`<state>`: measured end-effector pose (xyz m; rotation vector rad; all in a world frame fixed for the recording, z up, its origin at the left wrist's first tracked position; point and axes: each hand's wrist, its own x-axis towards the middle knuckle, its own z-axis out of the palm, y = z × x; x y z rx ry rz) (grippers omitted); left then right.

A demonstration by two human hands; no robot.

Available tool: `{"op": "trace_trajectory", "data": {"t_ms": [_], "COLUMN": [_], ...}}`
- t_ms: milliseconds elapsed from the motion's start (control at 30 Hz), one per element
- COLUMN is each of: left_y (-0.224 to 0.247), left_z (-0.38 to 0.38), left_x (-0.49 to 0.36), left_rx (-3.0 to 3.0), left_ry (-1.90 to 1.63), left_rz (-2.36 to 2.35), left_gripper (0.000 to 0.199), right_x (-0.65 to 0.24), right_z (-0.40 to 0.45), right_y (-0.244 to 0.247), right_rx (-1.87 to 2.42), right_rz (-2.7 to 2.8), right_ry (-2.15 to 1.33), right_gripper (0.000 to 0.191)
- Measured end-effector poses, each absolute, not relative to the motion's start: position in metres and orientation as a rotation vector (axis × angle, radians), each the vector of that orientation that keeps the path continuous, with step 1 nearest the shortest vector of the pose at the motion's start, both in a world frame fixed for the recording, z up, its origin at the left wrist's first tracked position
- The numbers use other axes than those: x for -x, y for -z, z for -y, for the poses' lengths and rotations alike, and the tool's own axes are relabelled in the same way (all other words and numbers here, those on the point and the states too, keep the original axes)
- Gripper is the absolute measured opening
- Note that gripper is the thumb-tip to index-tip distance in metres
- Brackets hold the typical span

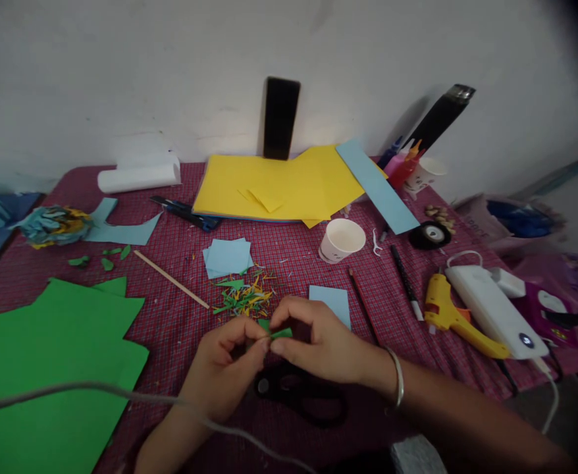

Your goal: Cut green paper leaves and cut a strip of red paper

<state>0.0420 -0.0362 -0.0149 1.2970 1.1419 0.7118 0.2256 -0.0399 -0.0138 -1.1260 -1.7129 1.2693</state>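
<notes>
Between my two hands is a small green paper piece (282, 334), held above the near part of the table. My left hand (227, 365) pinches its left end with thumb and forefinger. From the other side, my right hand (316, 339) has its fingertips closed on the same piece, and a bangle circles that wrist. Black-handled scissors (313, 395) lie just below the hands. Beyond the fingertips is a heap of green, yellow and blue paper snippets (249, 297). Light blue paper squares (228, 257) are stacked behind it, and another blue square (331, 303) lies partly behind my right hand.
Green sheets (62, 355) cover the left side, crossed by a cable (135, 395). A wooden stick (170, 278), a paper cup (342, 241), a pencil (363, 303) and a yellow glue gun (454, 316) lie around. Yellow sheets (293, 184) and a phone (281, 118) are at the wall.
</notes>
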Motion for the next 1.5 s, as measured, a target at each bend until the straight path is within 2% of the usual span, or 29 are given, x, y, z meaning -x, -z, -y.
{"op": "trace_trajectory", "data": {"t_ms": [267,367,567,667,767,833,967,1033,1133,1233,1333,1500], "left_y": [0.009,0.011,0.017,0.013,0.003,0.000,0.006,0.012,0.016,0.019,0.023,0.027], "left_z": [0.036,0.036,0.035,0.036,0.037,0.039,0.038,0.033,0.024,0.022,0.028,0.038], "left_x": [-0.037,-0.037,-0.029,-0.022,-0.022,-0.024,-0.017,-0.010,-0.010,-0.026,-0.047,-0.059], "left_rx": [-1.479,-1.611,-2.318,-2.762,-2.966,-2.983,-2.532,-2.236,-1.638,-1.016,-0.801,-0.791], "left_ry": [-0.755,-0.796,-1.007,-1.179,-1.145,-1.112,-1.101,-1.162,-1.293,-1.072,-0.862,-0.919], "left_rz": [-1.072,-1.124,-1.123,-0.925,-0.771,-0.716,-0.923,-1.213,-1.601,-1.328,-1.055,-1.057], "left_gripper": [0.022,0.021,0.016,0.005,0.011,0.016,0.014,0.016,0.006,0.026,0.035,0.023], "right_x": [-0.228,-0.230,-0.232,-0.234,-0.234,-0.233,-0.230,-0.230,-0.230,-0.228,-0.225,-0.220], "right_z": [0.038,0.037,0.032,0.030,0.031,0.033,0.034,0.034,0.032,0.034,0.038,0.044], "right_y": [0.012,0.011,0.011,0.011,0.011,0.010,0.009,0.010,0.011,0.013,0.015,0.019], "right_rx": [1.124,1.188,1.178,1.203,1.152,1.151,1.190,1.172,1.180,1.200,1.218,1.157], "right_rz": [1.702,1.669,1.596,1.458,1.376,1.341,1.278,1.262,1.288,1.417,1.563,1.712], "right_ry": [-1.334,-1.259,-1.210,-1.396,-1.761,-1.905,-1.867,-1.739,-1.519,-1.320,-1.146,-1.054], "right_gripper": [0.015,0.014,0.011,0.024,0.047,0.046,0.030,0.024,0.017,0.011,0.011,0.013]}}
